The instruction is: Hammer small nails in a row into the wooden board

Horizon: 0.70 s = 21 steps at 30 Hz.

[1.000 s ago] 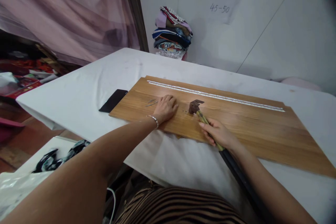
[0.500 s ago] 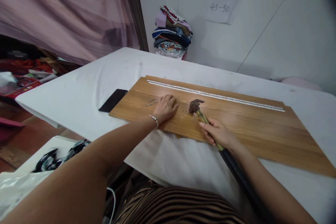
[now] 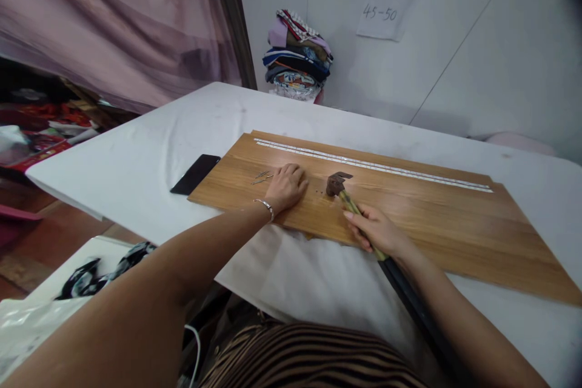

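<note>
My right hand [image 3: 370, 227] is wrapped round the handle of a claw hammer [image 3: 337, 184], whose rusty head is at the brown wooden board [image 3: 454, 224]. Its long handle, yellowish near the head and black further back, runs under my right forearm. On the board left of the hammer, my left hand [image 3: 287, 187] lies palm down, fingers stretched out. Several loose nails [image 3: 262, 176] lie just beyond its left side. Between the hand and the hammer head are small dark spots [image 3: 319, 191]; whether they are nail heads or holes I cannot tell.
Two white measuring strips [image 3: 373, 165] run along the board's far side. A black phone-like slab [image 3: 196, 174] touches the board's left end on the white-covered table [image 3: 136, 157]. Folded cloth [image 3: 297, 57] is piled by the wall. A pink curtain [image 3: 113, 18] hangs at left.
Both hands and the hammer stay almost exactly where they were. The view has shifted very slightly, so the upper wall paper is out of sight.
</note>
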Motion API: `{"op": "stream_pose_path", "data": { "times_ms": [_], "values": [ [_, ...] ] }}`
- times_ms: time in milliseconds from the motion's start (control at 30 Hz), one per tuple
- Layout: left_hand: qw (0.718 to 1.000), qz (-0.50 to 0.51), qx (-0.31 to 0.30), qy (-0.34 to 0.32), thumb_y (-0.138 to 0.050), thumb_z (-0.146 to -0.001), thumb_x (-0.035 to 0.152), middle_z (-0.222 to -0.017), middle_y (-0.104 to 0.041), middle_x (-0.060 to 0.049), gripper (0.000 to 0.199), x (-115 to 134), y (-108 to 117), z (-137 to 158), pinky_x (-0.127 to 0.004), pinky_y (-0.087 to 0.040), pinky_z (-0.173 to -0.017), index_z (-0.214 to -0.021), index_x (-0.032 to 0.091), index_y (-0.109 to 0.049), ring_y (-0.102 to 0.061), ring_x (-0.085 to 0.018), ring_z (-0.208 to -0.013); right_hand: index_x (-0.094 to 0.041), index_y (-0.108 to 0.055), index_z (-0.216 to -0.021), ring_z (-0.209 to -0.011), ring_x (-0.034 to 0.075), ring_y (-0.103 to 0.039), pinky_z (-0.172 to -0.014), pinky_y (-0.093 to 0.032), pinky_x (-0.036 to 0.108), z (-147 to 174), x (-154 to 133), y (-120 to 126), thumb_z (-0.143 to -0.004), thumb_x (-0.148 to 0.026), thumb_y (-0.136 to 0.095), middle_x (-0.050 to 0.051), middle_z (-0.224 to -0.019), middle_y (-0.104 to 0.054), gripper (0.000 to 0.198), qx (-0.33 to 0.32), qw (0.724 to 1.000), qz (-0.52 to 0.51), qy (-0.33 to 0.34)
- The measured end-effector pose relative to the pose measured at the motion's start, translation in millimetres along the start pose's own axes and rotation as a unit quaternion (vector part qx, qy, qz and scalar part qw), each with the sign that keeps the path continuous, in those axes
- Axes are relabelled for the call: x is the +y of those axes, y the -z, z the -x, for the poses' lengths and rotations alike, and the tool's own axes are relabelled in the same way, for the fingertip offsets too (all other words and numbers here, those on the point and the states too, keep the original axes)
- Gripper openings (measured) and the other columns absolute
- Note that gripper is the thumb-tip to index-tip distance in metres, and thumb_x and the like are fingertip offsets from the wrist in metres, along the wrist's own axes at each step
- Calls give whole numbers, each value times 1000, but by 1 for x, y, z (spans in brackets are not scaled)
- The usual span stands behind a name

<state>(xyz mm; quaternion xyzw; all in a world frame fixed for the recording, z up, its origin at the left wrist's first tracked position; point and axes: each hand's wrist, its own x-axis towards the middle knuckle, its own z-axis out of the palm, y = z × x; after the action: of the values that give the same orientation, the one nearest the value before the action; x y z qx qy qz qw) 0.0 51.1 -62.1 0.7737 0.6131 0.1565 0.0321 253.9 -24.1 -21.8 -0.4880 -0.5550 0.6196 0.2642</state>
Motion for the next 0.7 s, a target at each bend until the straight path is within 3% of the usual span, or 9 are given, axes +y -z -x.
{"op": "stream_pose_path", "data": {
  "times_ms": [700],
  "values": [
    [1000,-9,-4,1,-50,-103,35,-137,-64,-11,25,-2,-2,-1,-46,-39,-114,-115,23,-68,-54,-29,-132,-25,-43,-72,-34,6,-39,-36,-29,21,-1,0,1,-80,-65,-69,-10,-50,-46,48,-4,1000,7,-6]
  ]
}}
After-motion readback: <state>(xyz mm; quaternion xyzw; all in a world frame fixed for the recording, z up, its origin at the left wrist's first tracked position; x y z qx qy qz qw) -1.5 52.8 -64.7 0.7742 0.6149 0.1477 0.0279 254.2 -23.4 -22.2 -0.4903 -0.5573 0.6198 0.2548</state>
